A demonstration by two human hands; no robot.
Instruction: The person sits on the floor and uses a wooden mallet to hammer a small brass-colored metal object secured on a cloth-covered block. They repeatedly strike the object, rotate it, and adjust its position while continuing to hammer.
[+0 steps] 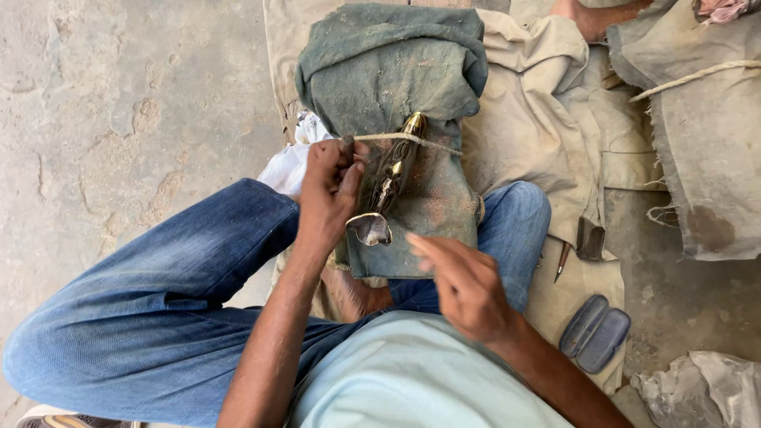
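So the person is sitting cross-legged on the floor, with a green cloth-wrapped block (396, 87) propped between the knees at centre frame. A shiny brass figure (396, 170) lies lengthwise on the front of that block, lashed down by a thin cord (412, 140) running across its upper part.

The left hand (329, 194) is pinched shut around a small dark tool (347, 143), tip right at the cord by the left side of the figure. The right hand (468, 289) is loose, fingers spread and holding nothing, hovering just below the block, a bit blurred.

Progress-wise, my guess is the piece is well along: the brass looks bright over most of its length, and there's dust speckled over the cloth, so plenty of working seems done. What's left I can't tell, since the detail is too small.

Room-wise it's tight. The jeans (174, 269) box the block in on the left, the other knee on the right. The beige cloth (547, 127) spreads to the upper right, with a pointed metal tool (563, 261) and a dark blue glasses case (594, 333) lying on it at lower right, well apart from the hands. Bare concrete floor (103, 111) fills the upper left, the only open space.
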